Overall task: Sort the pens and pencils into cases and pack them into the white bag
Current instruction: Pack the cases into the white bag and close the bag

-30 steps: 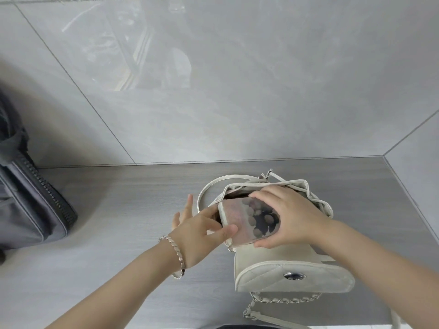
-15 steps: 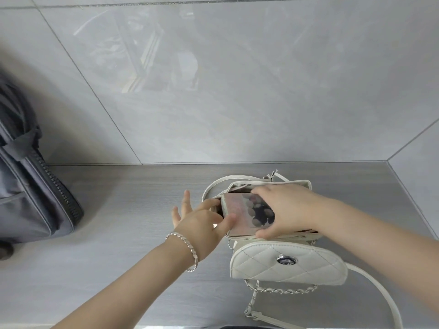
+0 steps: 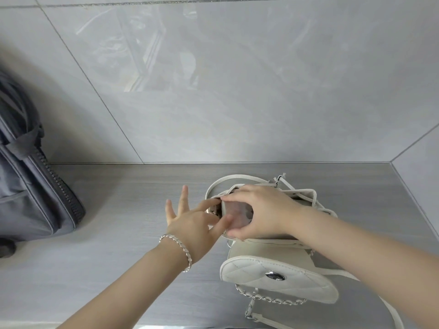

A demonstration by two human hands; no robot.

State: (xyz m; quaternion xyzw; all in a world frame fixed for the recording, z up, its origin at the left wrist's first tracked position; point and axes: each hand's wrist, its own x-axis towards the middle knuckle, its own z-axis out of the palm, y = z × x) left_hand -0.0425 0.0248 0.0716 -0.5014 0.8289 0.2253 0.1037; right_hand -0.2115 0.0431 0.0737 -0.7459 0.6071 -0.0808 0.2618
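Observation:
The white quilted bag point(image 3: 273, 276) stands on the grey counter with its flap hanging open toward me and its mouth facing up. A translucent pencil case point(image 3: 237, 214) sits partly inside that mouth, only its left end showing. My right hand point(image 3: 261, 210) grips the case from above, fingers curled over its top and thumb under its near edge. My left hand point(image 3: 192, 222) is beside the bag's left rim, thumb and forefinger pinching the rim at the case's end, the other fingers spread straight.
A dark grey zipped backpack point(image 3: 28, 186) stands at the left against the tiled wall. The bag's chain and white strap point(image 3: 268, 302) trail toward the counter's near edge. A wall corner closes the counter on the right.
The case has sunk deeper into the bag, with less of it showing. My right hand has followed it down, and my left hand stays at the rim.

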